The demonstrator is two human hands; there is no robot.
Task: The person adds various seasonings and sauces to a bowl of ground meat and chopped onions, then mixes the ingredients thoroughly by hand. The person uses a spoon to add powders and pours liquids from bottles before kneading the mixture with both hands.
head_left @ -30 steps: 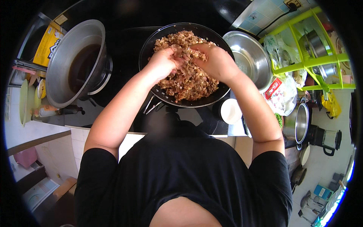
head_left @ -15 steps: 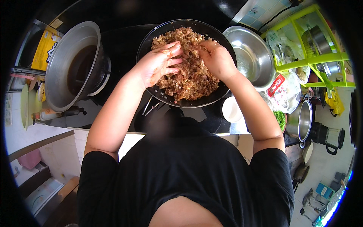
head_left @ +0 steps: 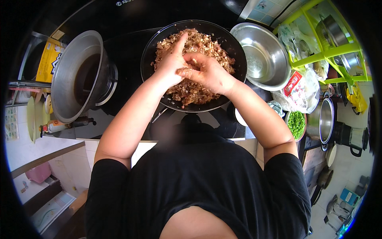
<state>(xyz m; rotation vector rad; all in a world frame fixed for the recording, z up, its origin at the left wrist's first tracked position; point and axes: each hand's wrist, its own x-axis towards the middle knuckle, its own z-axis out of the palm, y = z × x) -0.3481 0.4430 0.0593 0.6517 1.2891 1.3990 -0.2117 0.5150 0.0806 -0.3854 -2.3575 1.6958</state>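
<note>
Both hands, left hand [head_left: 172,63] and right hand [head_left: 209,73], were pressed together, gripping brown minced filling [head_left: 191,89] over the black pan [head_left: 234,47]

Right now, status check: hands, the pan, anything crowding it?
Left hand and right hand together over the black pan, fingers in brown minced mixture. Empty steel bowl against pan's right rim. Big steel pot stands left, apart.

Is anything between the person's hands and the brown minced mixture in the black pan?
Nothing visible: the left hand and right hand are pressed together directly on the brown minced mixture inside the round black pan.
</note>
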